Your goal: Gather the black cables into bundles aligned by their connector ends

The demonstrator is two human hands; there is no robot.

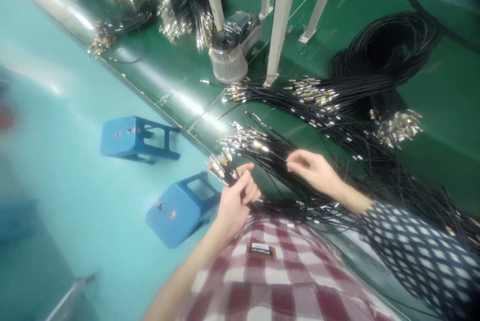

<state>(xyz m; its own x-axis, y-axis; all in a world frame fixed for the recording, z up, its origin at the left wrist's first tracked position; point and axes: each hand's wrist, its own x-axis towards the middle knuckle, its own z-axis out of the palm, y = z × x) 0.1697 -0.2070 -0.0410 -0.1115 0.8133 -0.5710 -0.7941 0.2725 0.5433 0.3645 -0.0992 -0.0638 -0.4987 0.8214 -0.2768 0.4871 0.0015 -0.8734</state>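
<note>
My left hand (238, 198) is wrapped round a bundle of black cables whose metal connector ends (220, 167) stick out past the thumb, toward the table edge. To its right, my right hand (309, 168) has thumb and fingers pinched together over a pile of black cables (279, 153); a thin cable seems to run from the pinch, but the blur hides how it is held. Silver and gold connectors (245, 140) of that pile lie just beyond my left hand. More black cables (318, 206) pass beneath my right wrist.
A green tabletop (180, 103) carries a grey machine (229, 56), white metal legs (279, 21), a large cable coil (382, 46) and further connector bundles (176, 18). Two blue stools (120, 136) stand on the floor to the left, one close to my left arm.
</note>
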